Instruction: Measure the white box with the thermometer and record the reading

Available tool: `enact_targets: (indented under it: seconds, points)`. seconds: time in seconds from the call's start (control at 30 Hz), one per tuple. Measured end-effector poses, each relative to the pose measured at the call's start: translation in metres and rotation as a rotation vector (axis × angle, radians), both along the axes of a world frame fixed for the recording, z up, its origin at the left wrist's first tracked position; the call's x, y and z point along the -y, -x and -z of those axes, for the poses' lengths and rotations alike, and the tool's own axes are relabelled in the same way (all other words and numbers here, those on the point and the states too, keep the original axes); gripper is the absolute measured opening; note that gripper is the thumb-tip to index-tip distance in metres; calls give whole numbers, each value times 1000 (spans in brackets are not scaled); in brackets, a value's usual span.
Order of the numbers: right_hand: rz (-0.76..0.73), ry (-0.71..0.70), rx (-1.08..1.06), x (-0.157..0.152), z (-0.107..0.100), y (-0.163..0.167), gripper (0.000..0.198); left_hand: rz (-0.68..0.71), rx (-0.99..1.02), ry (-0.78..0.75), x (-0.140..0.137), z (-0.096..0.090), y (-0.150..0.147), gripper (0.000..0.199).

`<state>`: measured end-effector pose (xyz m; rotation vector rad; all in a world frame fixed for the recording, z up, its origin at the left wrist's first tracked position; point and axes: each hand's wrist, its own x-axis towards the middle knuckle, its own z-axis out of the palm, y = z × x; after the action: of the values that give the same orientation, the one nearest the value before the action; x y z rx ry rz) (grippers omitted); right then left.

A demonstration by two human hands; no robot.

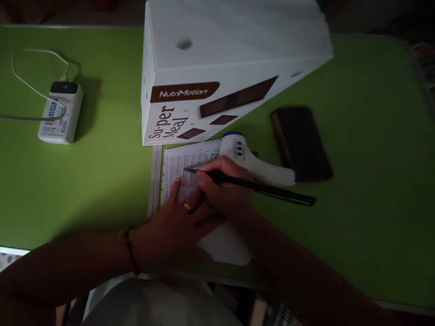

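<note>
A black pen [265, 184] is pinched in my right hand [227, 183], its tip over a sheet of paper [183, 158] covered in dense rows of small marks. Whether the tip touches the paper I cannot tell. My left hand [180, 219] lies flat on the lower part of the sheet, fingers spread, with a ring on one finger. Part of the page is hidden under both hands. Just beyond my right hand a white and blue infrared thermometer [260, 165] lies across the paper's upper right corner.
A large white NutriMotion box [238, 68] stands behind the paper on the green table [112, 181]. To the right lies a dark rectangular object [302, 142]. At the left is a white power bank [61, 115] with a cable [30, 83].
</note>
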<state>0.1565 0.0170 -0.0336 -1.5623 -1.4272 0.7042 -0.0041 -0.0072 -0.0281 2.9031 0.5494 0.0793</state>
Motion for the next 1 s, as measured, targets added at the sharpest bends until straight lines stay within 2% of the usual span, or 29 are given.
enact_targets:
  seconds: [0.17, 1.0]
  points:
    - [34, -58, 15, -2, 0, -1, 10, 7, 12, -17, 1, 5, 0, 98]
    - [47, -51, 64, -1, 1, 0, 12, -5, 35, -43, 2, 9, -1, 103]
